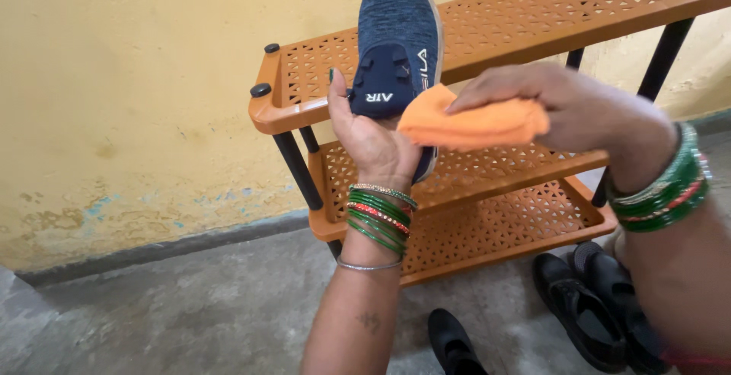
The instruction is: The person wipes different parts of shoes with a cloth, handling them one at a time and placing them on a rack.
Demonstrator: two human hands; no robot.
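Before the orange perforated plastic shoe rack (pixel 487 78), her left hand (pixel 369 135) grasps a navy knit slip-on shoe (pixel 397 36) while her right hand (pixel 567 105) clenches a folded orange cloth (pixel 472 122); a loose grip could drop the shoe.

The left hand (pixel 373 139) is raised upright, palm curled in a grip; the right hand (pixel 563 105) reaches across, fingers pinched flat.
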